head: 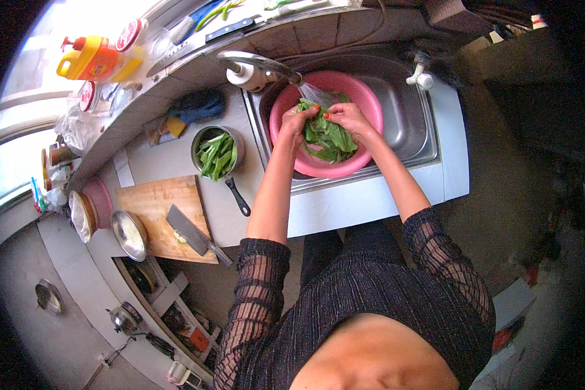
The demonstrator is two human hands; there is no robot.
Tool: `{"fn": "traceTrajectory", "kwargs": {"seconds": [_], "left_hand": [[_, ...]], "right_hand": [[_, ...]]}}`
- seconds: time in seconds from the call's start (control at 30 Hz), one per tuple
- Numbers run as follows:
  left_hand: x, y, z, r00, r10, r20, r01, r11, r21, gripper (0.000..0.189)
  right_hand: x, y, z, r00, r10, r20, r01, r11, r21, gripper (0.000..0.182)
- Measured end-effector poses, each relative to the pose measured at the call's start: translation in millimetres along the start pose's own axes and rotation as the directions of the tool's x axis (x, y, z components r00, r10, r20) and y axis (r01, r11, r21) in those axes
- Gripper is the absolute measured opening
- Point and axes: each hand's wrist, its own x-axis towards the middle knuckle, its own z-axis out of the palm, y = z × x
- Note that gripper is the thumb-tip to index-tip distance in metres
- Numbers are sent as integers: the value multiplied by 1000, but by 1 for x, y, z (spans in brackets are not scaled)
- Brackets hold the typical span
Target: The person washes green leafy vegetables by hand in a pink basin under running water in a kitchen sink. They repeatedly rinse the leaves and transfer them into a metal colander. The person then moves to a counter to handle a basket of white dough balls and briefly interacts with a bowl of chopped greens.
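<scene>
Green leafy vegetables [330,136] are gripped between my left hand [296,122] and my right hand [352,119], over a pink plastic basin [321,170]. Water runs onto the leaves from a curved metal faucet [273,67]. The basin stands in a stainless steel sink [409,117], and more leaves lie inside it. Left of the sink, a saucepan with a black handle [238,196] holds cut green leaves [217,155].
A cleaver [191,233] lies on a wooden cutting board [151,200] beside chopped pale bits and a metal bowl [129,235]. A knife [230,30] and a yellow-orange bottle [90,58] are on the ledge. A blue cloth [197,105] lies behind the saucepan.
</scene>
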Motion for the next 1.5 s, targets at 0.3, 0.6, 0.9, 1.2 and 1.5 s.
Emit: {"fn": "traceTrajectory", "kwargs": {"seconds": [0.3,0.6,0.9,1.2,1.5], "left_hand": [[-9,2,0,986,111,-125,-84,976,201,12],[-22,20,-7,992,74,-99,-65,994,91,8],[-7,27,-63,1000,9,0,-9,998,-60,22],[14,10,-11,997,-39,69,48,988,-144,22],[41,3,-1,994,-9,111,32,978,-205,25]], "right_hand": [[-12,-15,10,997,74,30,-69,989,-127,21],[24,24,8,992,31,122,-42,995,87,20],[21,-12,27,935,94,341,-105,994,16,30],[4,-26,-10,989,-46,143,120,814,-568,22],[16,0,-33,990,-132,54,142,928,-343,22]]}}
